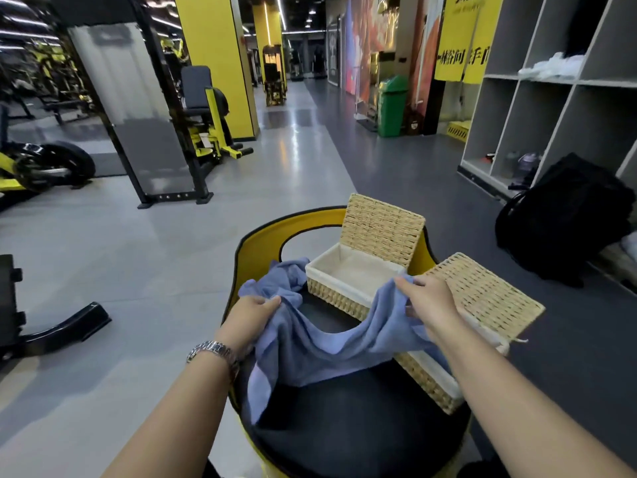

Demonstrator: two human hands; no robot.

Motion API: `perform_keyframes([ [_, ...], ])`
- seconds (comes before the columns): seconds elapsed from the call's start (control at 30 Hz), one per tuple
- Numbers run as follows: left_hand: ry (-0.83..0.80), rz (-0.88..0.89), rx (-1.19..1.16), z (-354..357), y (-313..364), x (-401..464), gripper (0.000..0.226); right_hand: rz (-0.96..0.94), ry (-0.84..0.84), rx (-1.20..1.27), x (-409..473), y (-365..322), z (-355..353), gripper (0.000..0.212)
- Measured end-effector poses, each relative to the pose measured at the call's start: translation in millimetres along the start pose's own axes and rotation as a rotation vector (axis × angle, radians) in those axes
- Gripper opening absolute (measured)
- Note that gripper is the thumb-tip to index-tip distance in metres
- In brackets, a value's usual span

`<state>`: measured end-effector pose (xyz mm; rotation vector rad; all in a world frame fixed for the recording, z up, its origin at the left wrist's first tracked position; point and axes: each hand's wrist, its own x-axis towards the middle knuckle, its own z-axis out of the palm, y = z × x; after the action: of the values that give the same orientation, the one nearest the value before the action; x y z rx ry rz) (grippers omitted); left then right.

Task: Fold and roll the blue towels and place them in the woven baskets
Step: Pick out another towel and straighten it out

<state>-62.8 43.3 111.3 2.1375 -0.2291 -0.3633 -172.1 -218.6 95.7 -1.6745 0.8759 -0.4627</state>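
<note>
Towel (pixel 331 343) first, since everything else sits around it: one blue towel hangs slack between my two hands above the dark padded worktop (pixel 344 426), sagging in the middle. My left hand (pixel 250 313) pinches its left edge, fingers curled over a bunched fold; my right hand (pixel 431 301) grips the right corner, thumb and fingers closed on the cloth.

Just behind the towel stands the far woven basket (pixel 348 281), lid tipped up, white lining showing, nothing in it that I can see. To the towel's right is the near woven basket (pixel 434 381), and my right forearm crosses over its open mouth; its lid (pixel 482 298) leans back beyond my right hand. A second bundle of blue cloth (pixel 286 274) lies crumpled behind my left hand, beside the far basket; I cannot tell whether it is a separate towel or part of the same one.

From this one head view, I judge these risks. The towel's lower left end trails over the worktop's edge, so it may slide towards the floor if my left pinch slackens. Pulling the cloth flat could drag it across the far basket and nudge it. My right forearm could knock the near basket's lid shut.
</note>
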Motion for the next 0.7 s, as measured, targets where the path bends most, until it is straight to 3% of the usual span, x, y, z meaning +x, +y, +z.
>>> perform_keyframes([
  [0.13, -0.212, -0.139, -0.453, 28.3, -10.9, 4.2, 0.02, -0.148, -0.009, -0.113, -24.0, 7.2, 31.2, 0.02],
  [0.2, -0.22, -0.136, -0.5, 41.6, -10.3, 4.2, 0.029, -0.229, -0.083, -0.037, -40.1, 4.2, 42.6, 0.008],
  [0.3, -0.227, -0.083, -0.549, 57.8, -2.1, 0.6, 0.035, -0.37, -0.148, -0.05, -56.6, 3.1, 54.2, 0.018],
  [0.37, -0.235, -0.072, -0.647, 64.2, 3.8, -4.4, 0.021, -0.464, -0.16, -0.079, -63.3, 3.7, 58.4, 0.02],
  [0.4, -0.228, -0.067, -0.72, 65.2, 8.5, -9.0, 0.003, -0.518, -0.158, -0.094, -65.9, 3.3, 59.2, 0.022],
  [0.47, -0.201, -0.058, -0.788, 67.5, 8.7, -10.0, 0.025, -0.653, -0.146, -0.139, -69.5, 1.5, 59.6, 0.03],
  [0.5, -0.205, -0.03, -0.78, 68.5, 8.1, -9.0, 0.025, -0.715, -0.134, -0.146, -70.2, 1.3, 59.4, 0.031],
  [0.7, -0.175, -0.01, -0.784, 65.8, 9.1, -12.9, 0.022, -0.612, -0.209, -0.011, -74.1, 4.4, 52.9, 0.024],
])
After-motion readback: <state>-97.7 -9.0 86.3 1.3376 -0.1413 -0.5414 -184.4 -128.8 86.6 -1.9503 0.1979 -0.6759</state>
